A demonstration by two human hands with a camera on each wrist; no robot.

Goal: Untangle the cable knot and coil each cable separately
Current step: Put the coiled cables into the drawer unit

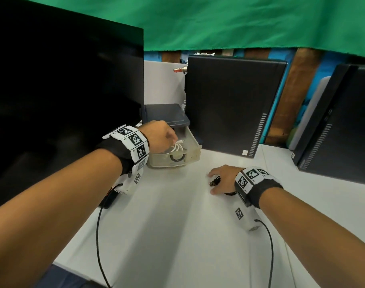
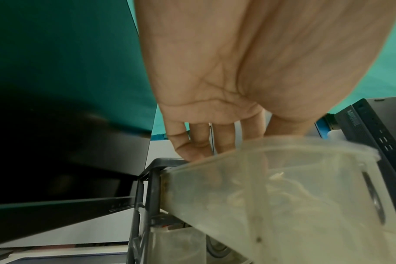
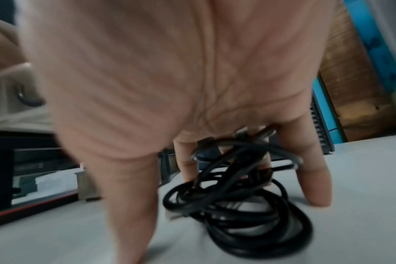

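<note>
The right hand [image 1: 223, 179] rests over a bundle of black cable [image 3: 237, 205] on the white surface [image 1: 177, 225]. Its grip is spread: thumb and little finger are planted on the surface either side of the loops, and the middle fingers [image 3: 185, 160] reach down into them. It looks more like pinning than lifting. Whether any finger has closed round a strand, the blurred wrist view does not settle. A USB plug [image 1: 213, 183] pokes out toward the thumb side, so one cable end seems to be free. The loops lie crossed over one another rather than in a neat ring, which suggests the bundle is held down to keep it from sliding.

The left hand [image 1: 160, 138] reaches into an open translucent drawer [image 1: 195, 150] of a small dark-framed drawer unit [image 1: 167, 115]. Its fingers are curled down over a white cable [image 1: 177, 147] that loops up out of the drawer. The head view suggests a pinch on it, but the contact itself is hidden behind the drawer wall in the wrist view. A black ring-shaped coil [image 1: 178, 158] shows through the drawer's front. Probably the white cable is being put in or taken out, so the sorting seems partly done.

A dark monitor [image 1: 63, 90] stands to the left, and a black computer case [image 1: 233, 104] stands behind the drawer.
</note>
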